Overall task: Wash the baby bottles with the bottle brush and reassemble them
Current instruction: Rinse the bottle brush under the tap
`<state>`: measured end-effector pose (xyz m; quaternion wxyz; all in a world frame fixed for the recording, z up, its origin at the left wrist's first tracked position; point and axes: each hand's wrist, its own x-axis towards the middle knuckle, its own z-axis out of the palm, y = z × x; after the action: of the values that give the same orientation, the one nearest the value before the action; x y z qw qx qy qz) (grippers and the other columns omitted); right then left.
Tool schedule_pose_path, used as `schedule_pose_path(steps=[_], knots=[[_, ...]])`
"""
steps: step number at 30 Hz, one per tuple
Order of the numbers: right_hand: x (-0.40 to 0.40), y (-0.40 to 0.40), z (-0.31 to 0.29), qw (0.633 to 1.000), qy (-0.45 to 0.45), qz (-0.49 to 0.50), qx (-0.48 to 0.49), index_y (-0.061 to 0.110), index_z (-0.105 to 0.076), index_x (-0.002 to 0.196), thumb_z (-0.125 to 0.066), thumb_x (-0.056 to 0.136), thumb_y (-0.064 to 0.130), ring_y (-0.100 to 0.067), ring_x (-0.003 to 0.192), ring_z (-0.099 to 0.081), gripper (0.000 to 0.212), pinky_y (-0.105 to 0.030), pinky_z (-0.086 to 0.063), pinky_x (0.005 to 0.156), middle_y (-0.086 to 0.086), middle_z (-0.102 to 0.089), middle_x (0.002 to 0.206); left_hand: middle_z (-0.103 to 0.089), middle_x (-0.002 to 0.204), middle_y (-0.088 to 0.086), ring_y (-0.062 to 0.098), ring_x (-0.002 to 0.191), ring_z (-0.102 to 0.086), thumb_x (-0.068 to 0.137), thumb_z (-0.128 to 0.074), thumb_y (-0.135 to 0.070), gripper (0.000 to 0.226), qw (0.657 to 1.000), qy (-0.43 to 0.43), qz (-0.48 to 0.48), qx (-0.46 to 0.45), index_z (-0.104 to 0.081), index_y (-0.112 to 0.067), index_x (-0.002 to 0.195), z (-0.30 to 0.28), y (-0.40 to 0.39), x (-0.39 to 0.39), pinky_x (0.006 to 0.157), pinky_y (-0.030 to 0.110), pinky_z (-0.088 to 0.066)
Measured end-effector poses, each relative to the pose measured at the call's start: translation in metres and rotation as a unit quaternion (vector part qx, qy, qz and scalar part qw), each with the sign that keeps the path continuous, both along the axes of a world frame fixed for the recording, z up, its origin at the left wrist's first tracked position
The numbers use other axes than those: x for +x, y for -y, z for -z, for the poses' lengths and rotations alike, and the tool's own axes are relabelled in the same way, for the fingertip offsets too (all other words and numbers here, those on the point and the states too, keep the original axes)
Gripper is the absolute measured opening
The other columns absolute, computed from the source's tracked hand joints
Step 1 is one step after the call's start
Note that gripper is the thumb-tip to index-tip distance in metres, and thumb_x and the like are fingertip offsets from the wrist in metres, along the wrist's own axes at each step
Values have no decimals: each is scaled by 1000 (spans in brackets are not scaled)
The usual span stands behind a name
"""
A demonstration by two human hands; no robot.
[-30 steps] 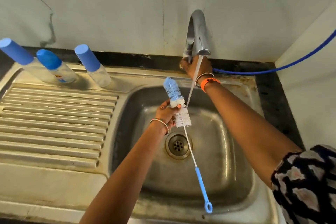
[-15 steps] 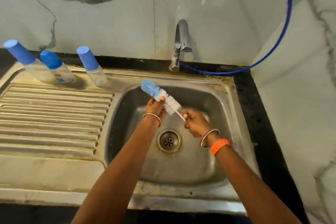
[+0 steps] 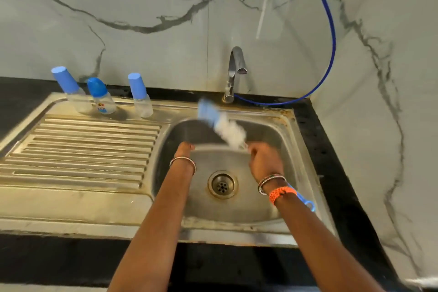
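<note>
The bottle brush (image 3: 221,124), blurred by motion, points up and left over the sink basin (image 3: 288,149), blue tip above white bristles. My right hand (image 3: 264,160) is shut on its wire stem just below the bristles. The blue looped handle end (image 3: 308,202) sticks out behind my right wrist. My left hand (image 3: 184,149) hangs apart from the brush, left of it, fingers bent down out of sight. Three baby bottles with blue caps (image 3: 73,95) (image 3: 102,99) (image 3: 142,99) stand along the back of the drainboard.
The chrome tap (image 3: 234,73) stands at the back rim with no water running. A blue hose (image 3: 330,54) loops from its base up the marble wall. The ribbed drainboard (image 3: 83,149) lies left of the basin; the drain (image 3: 222,185) sits at its centre.
The tap was turned off and my right hand came down onto the brush stem. My left hand has let go of the bristles. The brush now swings in my right hand.
</note>
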<state>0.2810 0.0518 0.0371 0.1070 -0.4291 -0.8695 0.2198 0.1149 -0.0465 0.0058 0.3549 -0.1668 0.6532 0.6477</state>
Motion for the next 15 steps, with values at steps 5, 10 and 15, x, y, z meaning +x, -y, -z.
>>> schedule_pose_path(steps=[5,10,15], knots=[[20,6,-9,992,-99,53,53,31,-70,109,-54,86,9,-29,93,-65,35,-37,-53,80,-5,-70,104,-38,60,7,19,54,-30,87,-47,-11,25,999,4,35,-3,-42,-10,63,-4,14,0,62,28,-33],[21,0,-8,997,-8,26,75,28,-69,109,-56,85,9,-29,98,-64,34,-35,-51,83,-6,-70,108,-50,87,13,24,70,-51,94,-36,-15,19,993,39,99,51,-40,-13,76,-12,20,-4,72,37,-40],[-1,-13,7,998,-25,14,47,26,-71,106,-52,91,17,-30,103,-61,26,-35,-48,83,-4,-69,108,-64,105,5,16,95,-59,100,-36,-23,19,963,-14,270,26,-54,-19,106,-16,4,-12,83,31,-33]])
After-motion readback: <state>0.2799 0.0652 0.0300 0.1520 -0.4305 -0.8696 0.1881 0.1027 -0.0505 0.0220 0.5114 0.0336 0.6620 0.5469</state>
